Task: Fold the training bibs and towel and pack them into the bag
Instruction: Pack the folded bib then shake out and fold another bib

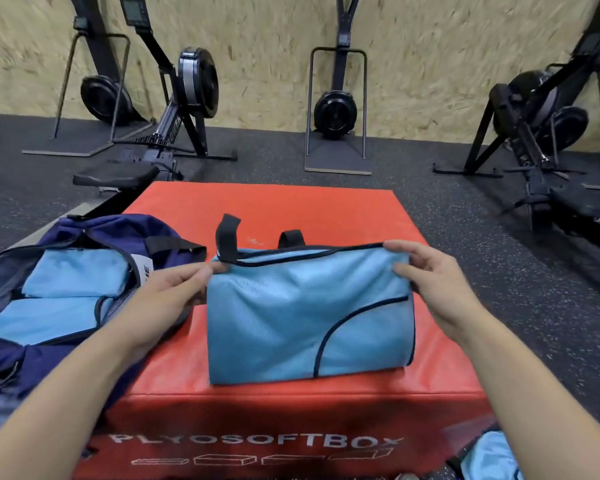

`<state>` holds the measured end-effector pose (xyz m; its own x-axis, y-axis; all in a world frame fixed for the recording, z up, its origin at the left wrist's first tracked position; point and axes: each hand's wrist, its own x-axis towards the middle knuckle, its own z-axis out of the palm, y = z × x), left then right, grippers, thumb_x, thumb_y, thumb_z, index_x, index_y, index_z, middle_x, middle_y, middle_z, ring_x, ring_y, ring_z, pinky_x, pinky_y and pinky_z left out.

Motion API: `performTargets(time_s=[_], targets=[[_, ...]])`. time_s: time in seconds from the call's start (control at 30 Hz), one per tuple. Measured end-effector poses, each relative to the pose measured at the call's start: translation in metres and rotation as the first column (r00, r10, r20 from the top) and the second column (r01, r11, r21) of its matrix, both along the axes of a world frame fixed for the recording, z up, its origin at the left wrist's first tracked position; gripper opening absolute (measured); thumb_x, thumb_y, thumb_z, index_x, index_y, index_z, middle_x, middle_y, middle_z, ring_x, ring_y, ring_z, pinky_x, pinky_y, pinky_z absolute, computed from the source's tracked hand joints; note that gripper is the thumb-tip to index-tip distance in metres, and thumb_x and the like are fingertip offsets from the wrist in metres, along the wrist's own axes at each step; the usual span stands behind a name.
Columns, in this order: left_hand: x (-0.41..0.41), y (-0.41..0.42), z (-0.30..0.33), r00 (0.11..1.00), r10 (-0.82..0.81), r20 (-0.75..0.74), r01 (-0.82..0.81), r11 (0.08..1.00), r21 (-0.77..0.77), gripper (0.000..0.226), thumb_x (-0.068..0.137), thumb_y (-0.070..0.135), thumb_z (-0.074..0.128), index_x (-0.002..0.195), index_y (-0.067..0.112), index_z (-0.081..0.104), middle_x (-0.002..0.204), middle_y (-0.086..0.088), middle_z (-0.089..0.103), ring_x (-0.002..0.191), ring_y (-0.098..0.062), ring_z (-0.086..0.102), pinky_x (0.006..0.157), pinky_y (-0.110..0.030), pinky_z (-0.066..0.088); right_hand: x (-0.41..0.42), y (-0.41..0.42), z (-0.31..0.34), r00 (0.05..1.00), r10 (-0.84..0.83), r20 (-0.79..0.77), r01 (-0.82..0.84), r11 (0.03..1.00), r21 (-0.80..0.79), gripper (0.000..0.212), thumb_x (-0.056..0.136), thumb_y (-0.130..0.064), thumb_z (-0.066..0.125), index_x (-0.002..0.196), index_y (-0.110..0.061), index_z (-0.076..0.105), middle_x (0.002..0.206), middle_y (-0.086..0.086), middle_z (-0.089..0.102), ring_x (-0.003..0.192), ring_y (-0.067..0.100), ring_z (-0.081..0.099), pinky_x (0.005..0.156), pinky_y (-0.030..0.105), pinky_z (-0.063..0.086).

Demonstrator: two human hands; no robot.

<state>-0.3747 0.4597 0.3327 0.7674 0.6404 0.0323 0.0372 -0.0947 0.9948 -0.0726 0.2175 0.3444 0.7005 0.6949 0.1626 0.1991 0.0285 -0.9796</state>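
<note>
On the box top, head view:
Box (326, 209): red soft plyo box; serves as the folding surface.
Bib (305, 313): light blue mesh with dark trim, lying at the centre of the box, already doubled over; two dark strap loops stick out past its far edge at 12 o'clock.
Left hand (174, 289): at 9 o'clock of the bib; thumb and fingers pinch the far left corner.
Right hand (430, 275): at 3 o'clock of the bib; thumb and fingers pinch the far right corner.
Bag (125, 237): navy, unzipped, at 9 o'clock of the bib, overlapping the left edge of the box.
Packed items (73, 282): two folded light blue pieces lie inside the bag.
Spare cloth (492, 459): light blue, at 5 o'clock, below the box; bib or towel cannot be told.
Step in hand: folding this bib; judged mid-fold.
Next move: likely draw the far edge toward the near edge, keep both corners level, tuck the loops in, then carry the bundle left into the bag.
</note>
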Motion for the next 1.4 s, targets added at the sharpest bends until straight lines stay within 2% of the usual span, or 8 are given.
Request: performTargets(time_s=[0.1, 0.23, 0.37, 0.53, 0.67, 0.93, 1.17, 1.4], targets=[[0.025, 0.022, -0.048, 0.973, 0.082, -0.215, -0.083, 0.997, 0.003, 0.029, 0.1, 0.019, 0.06, 0.128, 0.014, 0.067, 0.106, -0.005, 0.075, 0.093, -0.017, 0.069, 0.091, -0.032, 0.055, 0.015, 0.036, -0.047, 0.998, -0.025, -0.065, 0.008, 0.971, -0.24, 0.041, 0.094, -0.001, 0.063, 0.129, -0.024, 0.063, 0.118, 0.001, 0.067, 0.087, 0.007, 0.058, 0.069, 0.008, 0.047], [0.038, 0.023, -0.087, 0.883, 0.22, -0.415, -0.126, 0.962, 0.244, 0.037, 0.091, 0.0, 0.064, 0.125, 0.013, 0.065, 0.071, -0.001, 0.059, 0.048, 0.0, 0.048, 0.053, -0.009, 0.04, 0.012, 0.055, -0.096, 0.995, -0.081, 0.064, 0.102, 0.864, -0.492, 0.045, 0.09, -0.007, 0.068, 0.131, -0.025, 0.06, 0.116, -0.007, 0.054, 0.07, 0.012, 0.057, 0.052, 0.017, 0.044], [0.043, 0.022, -0.091, 0.87, 0.279, -0.407, -0.108, 0.912, 0.396, 0.046, 0.086, -0.002, 0.066, 0.13, 0.013, 0.064, 0.107, -0.003, 0.058, 0.053, 0.002, 0.056, 0.06, -0.006, 0.04, 0.015, 0.059, -0.101, 0.971, -0.094, 0.221, 0.196, 0.843, -0.502, 0.045, 0.088, -0.006, 0.068, 0.128, -0.025, 0.064, 0.121, -0.002, 0.054, 0.067, 0.009, 0.056, 0.054, 0.013, 0.04], [0.049, 0.011, -0.097, 0.888, 0.407, -0.215, 0.044, 0.39, 0.92, 0.033, 0.085, 0.017, 0.069, 0.118, 0.02, 0.069, 0.116, -0.001, 0.057, 0.101, -0.025, 0.058, 0.085, -0.041, 0.05, -0.007, 0.072, -0.1, 0.663, 0.011, 0.749, 0.429, 0.814, -0.392, 0.044, 0.09, -0.016, 0.067, 0.133, -0.023, 0.061, 0.13, 0.004, 0.056, 0.118, 0.025, 0.053, 0.101, 0.038, 0.043], [0.069, -0.007, -0.122, 0.926, 0.254, -0.278, 0.218, 0.242, 0.945, 0.037, 0.084, 0.013, 0.062, 0.12, 0.017, 0.068, 0.13, -0.005, 0.06, 0.12, -0.028, 0.058, 0.098, -0.037, 0.04, -0.078, 0.107, -0.109, 0.472, 0.223, 0.853, 0.156, 0.931, -0.33, 0.042, 0.082, -0.012, 0.072, 0.123, -0.023, 0.068, 0.129, 0.001, 0.064, 0.117, 0.021, 0.058, 0.103, 0.041, 0.048], [0.065, 0.002, -0.145, 0.837, 0.364, -0.409, 0.252, 0.406, 0.878, 0.067, 0.1, 0.045, 0.024, 0.156, 0.008, 0.024, 0.164, -0.004, 0.019, 0.153, -0.016, 0.013, 0.122, -0.036, 0.005, -0.087, 0.113, -0.145, 0.53, 0.518, 0.672, 0.136, 0.73, -0.67, 0.066, 0.097, -0.057, 0.008, 0.16, -0.034, 0.01, 0.167, -0.011, -0.004, 0.153, 0.008, -0.012, 0.124, 0.041, -0.006], [0.064, 0.004, -0.143, 0.799, 0.403, -0.446, 0.297, 0.38, 0.876, 0.071, 0.099, 0.049, 0.018, 0.156, 0.008, 0.027, 0.164, -0.005, 0.021, 0.152, -0.015, 0.012, 0.122, -0.038, 0.004, -0.002, 0.057, -0.132, 0.643, 0.355, 0.678, 0.466, 0.521, -0.715, 0.061, 0.103, -0.047, 0.003, 0.16, -0.027, 0.0, 0.168, -0.004, -0.006, 0.154, 0.013, -0.01, 0.125, 0.039, -0.004], [0.092, -0.053, -0.122, 0.859, 0.328, -0.394, 0.257, 0.389, 0.885, 0.059, 0.094, 0.024, 0.031, 0.143, -0.003, 0.049, 0.151, -0.016, 0.045, 0.143, -0.028, 0.04, 0.116, -0.042, 0.017, -0.095, 0.1, -0.129, 0.601, 0.4, 0.691, 0.154, 0.791, -0.592, 0.072, 0.094, -0.041, 0.001, 0.16, -0.013, 0.013, 0.166, -0.002, 0.003, 0.154, 0.012, -0.002, 0.124, 0.038, -0.003]])
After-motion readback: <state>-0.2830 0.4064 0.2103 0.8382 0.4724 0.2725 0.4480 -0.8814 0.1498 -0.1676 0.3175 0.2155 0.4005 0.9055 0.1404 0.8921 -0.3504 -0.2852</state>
